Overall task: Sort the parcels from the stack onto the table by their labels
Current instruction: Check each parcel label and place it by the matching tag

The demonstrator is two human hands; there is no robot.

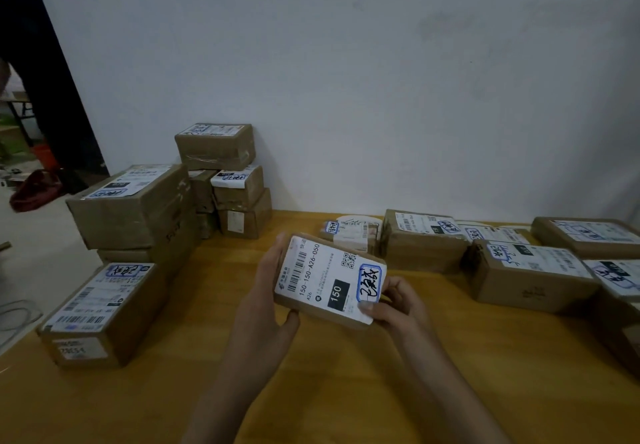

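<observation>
I hold a small brown parcel (pixel 327 279) above the middle of the wooden table (pixel 346 391), its white label facing up with a handwritten blue-framed tag. My left hand (pixel 268 300) grips its left end, thumb under the near edge. My right hand (pixel 398 303) grips its right end, thumb on the label corner. The stack of brown parcels (pixel 156 208) stands at the table's left, against the wall. A large labelled parcel (pixel 104 312) lies at the near left.
Several labelled parcels lie in a row along the table's back right, among them a box (pixel 422 239) and a wider one (pixel 530 275). A white wall (pixel 381 80) rises behind. A person in dark clothes (pixel 38 73) stands at the far left beside a red bag (pixel 34 189).
</observation>
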